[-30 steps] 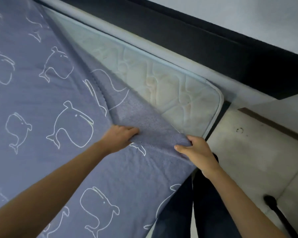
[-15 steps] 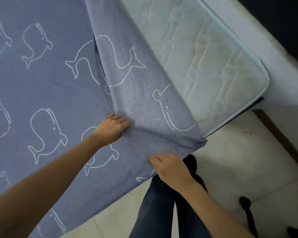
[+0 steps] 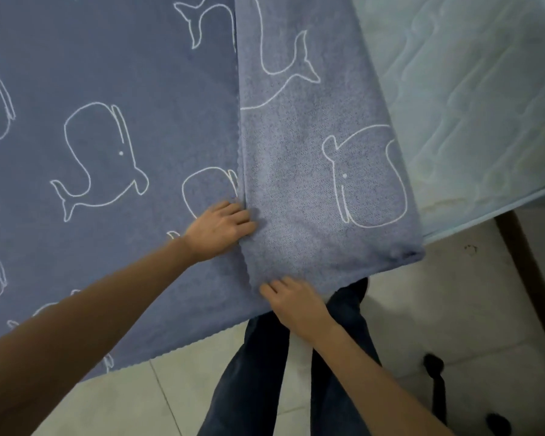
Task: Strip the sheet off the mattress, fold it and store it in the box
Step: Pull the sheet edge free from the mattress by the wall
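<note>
The blue sheet (image 3: 101, 73) with white whale outlines covers most of the mattress. Its right part is folded back leftward as a lighter flap (image 3: 312, 184), which bares the pale quilted mattress (image 3: 472, 105) at the right. My left hand (image 3: 221, 229) holds the flap's left edge, its fingertips tucked at the fold line. My right hand (image 3: 291, 302) grips the flap's near corner at the bed's edge. The box is not in view.
I stand at the bed's near edge; my legs in dark jeans (image 3: 265, 379) are over the pale tiled floor (image 3: 453, 309). A black object (image 3: 434, 369) lies on the floor at the right. A dark wooden strip (image 3: 526, 265) runs by the mattress corner.
The flap has been carried further left over the sheet, baring more mattress. Both hands moved with it, the right one sliding left and down to the near edge. The view swung right.
</note>
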